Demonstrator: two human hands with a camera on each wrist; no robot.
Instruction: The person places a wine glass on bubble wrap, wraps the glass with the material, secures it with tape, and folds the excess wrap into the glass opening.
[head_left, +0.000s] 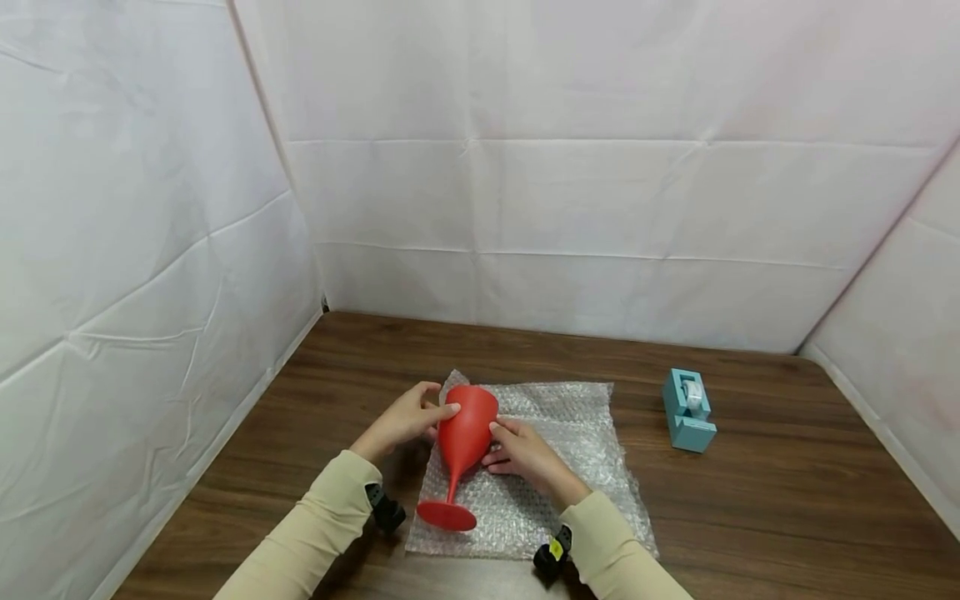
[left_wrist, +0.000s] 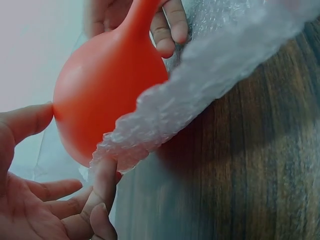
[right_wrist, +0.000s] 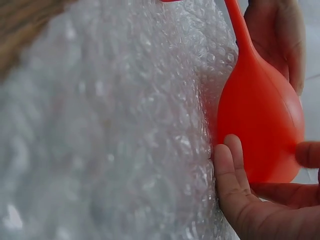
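Observation:
A red plastic wine goblet (head_left: 468, 421) lies tilted over a sheet of bubble wrap (head_left: 558, 483), its round foot toward the person. My left hand (head_left: 401, 423) holds the bowl from the left, thumb on the red surface. In the left wrist view, its fingers press a raised edge of the bubble wrap (left_wrist: 200, 85) against the goblet (left_wrist: 105, 85). From the right, my right hand (head_left: 531, 460) grips the bowl between thumb and fingers. The right wrist view shows those fingers (right_wrist: 230, 172) between the goblet (right_wrist: 260, 120) and the wrap.
A light-blue tape dispenser (head_left: 688, 412) with a roll of clear tape stands on the wooden table (head_left: 780, 467), right of the wrap. White cloth walls (head_left: 585, 200) enclose the table at the back and both sides.

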